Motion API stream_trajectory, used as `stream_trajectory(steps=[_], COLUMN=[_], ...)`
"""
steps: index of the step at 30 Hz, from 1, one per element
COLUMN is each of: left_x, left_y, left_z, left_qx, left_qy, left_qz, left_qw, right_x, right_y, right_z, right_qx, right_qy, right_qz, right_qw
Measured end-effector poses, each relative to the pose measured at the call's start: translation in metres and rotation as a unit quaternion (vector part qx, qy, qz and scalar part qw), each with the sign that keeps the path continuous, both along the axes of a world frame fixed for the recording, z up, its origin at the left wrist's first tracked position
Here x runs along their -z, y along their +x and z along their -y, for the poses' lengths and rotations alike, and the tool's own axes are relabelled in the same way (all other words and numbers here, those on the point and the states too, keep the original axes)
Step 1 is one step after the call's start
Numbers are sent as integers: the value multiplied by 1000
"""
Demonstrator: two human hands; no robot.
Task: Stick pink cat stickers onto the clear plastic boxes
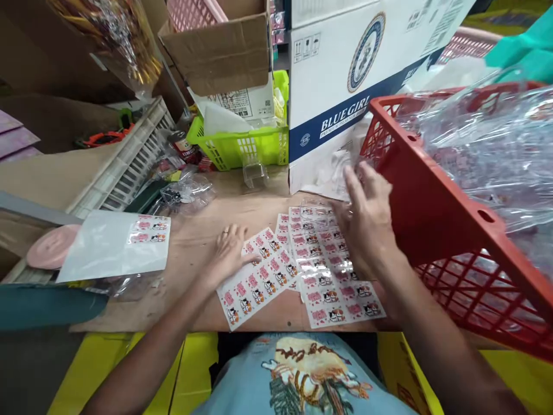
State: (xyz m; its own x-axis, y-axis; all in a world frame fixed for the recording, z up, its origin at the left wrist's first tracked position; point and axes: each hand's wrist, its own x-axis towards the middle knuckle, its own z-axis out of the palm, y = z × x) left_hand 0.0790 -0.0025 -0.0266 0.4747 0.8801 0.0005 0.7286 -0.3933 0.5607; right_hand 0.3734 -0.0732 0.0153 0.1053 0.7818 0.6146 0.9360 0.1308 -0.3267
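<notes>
My left hand [231,248] lies flat, fingers apart, on the upper left edge of a sticker sheet [259,279] printed with cartoon cats and pink patches. To its right is another stack of the same sticker sheets [324,271], with a further sheet partly covered between them. Over the right side of that stack hovers my right hand [367,219], slightly blurred, with its fingers apart and nothing visible in them. Just left of its thumb, a clear plastic box [317,210] rests at the top of the sheets.
A red basket [444,178] full of clear plastic packaging stands at right. Behind are a white carton [328,69] and a green basket [242,144], with another clear box [254,174] before it. At left, a mostly peeled sheet [108,245] lies by a pink round lid [54,246].
</notes>
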Motion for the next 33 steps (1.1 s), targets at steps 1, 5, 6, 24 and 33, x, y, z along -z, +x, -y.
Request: stream_trajectory(steps=[1,5,6,24,33], left_x=[5,5,0,-8,-3], left_y=[-8,-12,-10,-6,-5], left_z=[6,24,26,52,56], left_qx=[-3,-8,-11,-148,-109], left_qy=[-5,-119,-161,-465,-345], left_qz=[-10,176,236,513,461], left_qw=[1000,977,958,706,810], right_x=[4,26,31,38,36], right_y=[-15,-76,-84,-126,-122], right_z=[4,13,11,26,18], right_qx=[-55,-234,-243,-250,-263], right_qy=[-6,-85,-110,-14,-79], right_qz=[-18,-144,-193,-127,-156], right_qw=[998,958,944,960,949])
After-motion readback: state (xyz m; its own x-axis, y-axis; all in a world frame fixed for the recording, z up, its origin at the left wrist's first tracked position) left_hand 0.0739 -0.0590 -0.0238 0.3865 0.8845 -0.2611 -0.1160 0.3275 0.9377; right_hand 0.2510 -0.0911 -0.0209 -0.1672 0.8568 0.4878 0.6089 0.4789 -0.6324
